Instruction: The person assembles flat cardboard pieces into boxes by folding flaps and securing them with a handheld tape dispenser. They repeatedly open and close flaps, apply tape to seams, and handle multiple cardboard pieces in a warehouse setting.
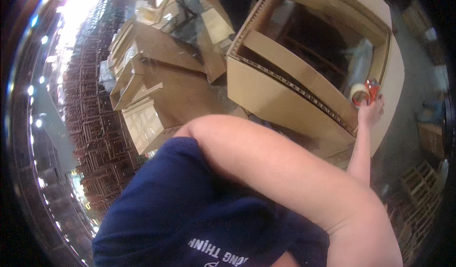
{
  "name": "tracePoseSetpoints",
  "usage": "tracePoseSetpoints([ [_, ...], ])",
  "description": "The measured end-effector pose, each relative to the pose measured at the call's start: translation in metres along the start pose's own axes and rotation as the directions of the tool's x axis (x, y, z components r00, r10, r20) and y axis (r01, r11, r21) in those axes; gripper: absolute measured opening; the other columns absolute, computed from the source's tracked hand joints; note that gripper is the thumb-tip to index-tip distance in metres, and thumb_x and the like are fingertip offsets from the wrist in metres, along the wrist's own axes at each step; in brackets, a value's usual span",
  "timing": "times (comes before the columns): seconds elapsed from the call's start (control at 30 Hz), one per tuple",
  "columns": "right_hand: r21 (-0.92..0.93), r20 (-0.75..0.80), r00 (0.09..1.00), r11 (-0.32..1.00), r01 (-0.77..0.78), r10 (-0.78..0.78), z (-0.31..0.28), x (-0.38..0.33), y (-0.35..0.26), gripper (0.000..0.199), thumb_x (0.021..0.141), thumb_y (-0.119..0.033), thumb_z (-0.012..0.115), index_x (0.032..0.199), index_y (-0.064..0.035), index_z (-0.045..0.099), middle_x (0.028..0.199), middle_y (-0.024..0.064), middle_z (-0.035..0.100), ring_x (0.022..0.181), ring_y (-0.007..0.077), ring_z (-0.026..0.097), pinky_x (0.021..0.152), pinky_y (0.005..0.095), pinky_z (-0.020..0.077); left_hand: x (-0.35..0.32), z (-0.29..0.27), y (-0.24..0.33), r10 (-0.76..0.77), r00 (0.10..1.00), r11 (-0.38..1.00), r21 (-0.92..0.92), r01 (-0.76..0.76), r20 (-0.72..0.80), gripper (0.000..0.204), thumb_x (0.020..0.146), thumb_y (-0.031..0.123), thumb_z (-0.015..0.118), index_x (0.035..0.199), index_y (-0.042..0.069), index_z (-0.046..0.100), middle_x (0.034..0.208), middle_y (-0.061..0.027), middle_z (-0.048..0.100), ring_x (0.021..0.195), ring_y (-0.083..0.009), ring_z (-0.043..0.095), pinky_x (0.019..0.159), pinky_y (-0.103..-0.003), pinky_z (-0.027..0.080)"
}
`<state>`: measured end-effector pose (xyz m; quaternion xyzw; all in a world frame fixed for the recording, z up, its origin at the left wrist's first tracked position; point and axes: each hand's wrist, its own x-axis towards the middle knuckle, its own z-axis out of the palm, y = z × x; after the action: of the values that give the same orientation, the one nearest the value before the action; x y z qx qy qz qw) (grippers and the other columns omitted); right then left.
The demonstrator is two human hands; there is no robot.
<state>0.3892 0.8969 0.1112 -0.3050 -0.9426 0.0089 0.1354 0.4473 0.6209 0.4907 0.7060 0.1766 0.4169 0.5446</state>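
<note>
My right hand (371,111) is closed around an orange-red tape dispenser (374,91) with a tan roll of tape, at the right side of a large open carton (278,93). The dispenser is just above the carton's near right corner. Across the front of my navy shirt, my bare left arm (280,167) bends and runs out at the lower edge. My left hand is out of the picture. Inside the carton it is dark, and a pale grey, shiny thing (361,60) lies along its right wall. One cardboard flap (299,67) slants along the near inner side.
Several cardboard boxes (175,96) stand to the left of the large carton. Farther left are stacked brown wire racks (97,139). Wooden pallets (420,184) lie at the lower right. Another brown box (431,138) stands at the right edge.
</note>
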Motion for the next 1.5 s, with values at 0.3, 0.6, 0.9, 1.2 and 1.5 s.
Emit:
tracePoseSetpoints([
  [0.3, 0.059, 0.12, 0.989, 0.994, -0.095, 0.087, -0.032, -0.008, 0.012, 0.082, 0.105, -0.036, 0.079, 0.168, 0.0055, 0.048, 0.172, 0.0271, 0.05, 0.157, 0.0458, 0.051, 0.132, 0.0575, 0.0394, -0.118, 0.034, -0.067, -0.573, 0.588, 0.814, -0.477, 0.331, -0.571, 0.08, 0.118, 0.055, 0.059, 0.169, -0.006, 0.047, 0.166, -0.0314, 0.059, 0.158, -0.0409, 0.054, 0.13, -0.048, 0.042],
  [0.6, 0.063, 0.082, 0.992, 0.993, -0.103, 0.097, -0.014, -0.029, 0.027, 0.097, 0.099, -0.026, 0.085, 0.18, -0.0066, 0.035, 0.176, 0.0388, 0.038, 0.163, 0.0546, 0.041, 0.134, 0.0663, 0.0347, -0.325, 0.225, -0.163, -0.916, -0.238, 0.201, -0.883, 0.425, -0.323, 0.085, 0.115, 0.078, 0.043, 0.159, 0.01, 0.067, 0.155, -0.0272, 0.07, 0.149, -0.0453, 0.063, 0.124, -0.057, 0.049],
  [0.9, 0.163, 0.319, 0.941, 0.972, -0.169, 0.11, -0.051, -0.014, -0.004, 0.111, 0.094, -0.006, 0.079, 0.186, -0.0149, 0.017, 0.173, 0.034, 0.048, 0.161, 0.0502, 0.046, 0.132, 0.0554, 0.0428, -0.353, 0.125, -0.134, -0.897, -0.09, 0.107, -0.41, 0.906, -0.434, 0.052, 0.114, 0.057, 0.058, 0.127, 0.012, 0.081, 0.123, -0.0226, 0.082, 0.118, -0.0458, 0.078, 0.105, -0.059, 0.06],
  [1.2, 0.406, 0.163, 0.987, 0.911, -0.069, 0.003, -0.049, 0.012, 0.033, 0.107, 0.093, -0.003, 0.071, 0.185, -0.0188, 0.02, 0.171, 0.0224, 0.055, 0.145, 0.0466, 0.063, 0.112, 0.0545, 0.061, -0.428, -0.149, -0.114, -0.418, -0.557, 0.428, -0.696, 0.577, -0.718, 0.098, 0.085, 0.03, 0.099, 0.163, -0.003, 0.05, 0.14, -0.0211, 0.076, 0.124, -0.0321, 0.077, 0.107, -0.046, 0.062],
  [1.5, 0.43, 0.331, 0.943, 0.895, -0.122, -0.031, -0.067, 0.044, 0.195, 0.118, 0.092, -0.005, 0.074, 0.187, -0.0203, 0.006, 0.143, 0.0384, 0.063, 0.105, 0.0545, 0.077, 0.092, 0.0595, 0.0653, -0.252, -0.159, -0.151, -0.347, -0.606, 0.179, -0.685, 0.707, -0.716, 0.044, 0.085, 0.004, 0.07, 0.126, -0.009, 0.077, 0.109, -0.0184, 0.084, 0.101, -0.029, 0.081, 0.089, -0.043, 0.063],
])
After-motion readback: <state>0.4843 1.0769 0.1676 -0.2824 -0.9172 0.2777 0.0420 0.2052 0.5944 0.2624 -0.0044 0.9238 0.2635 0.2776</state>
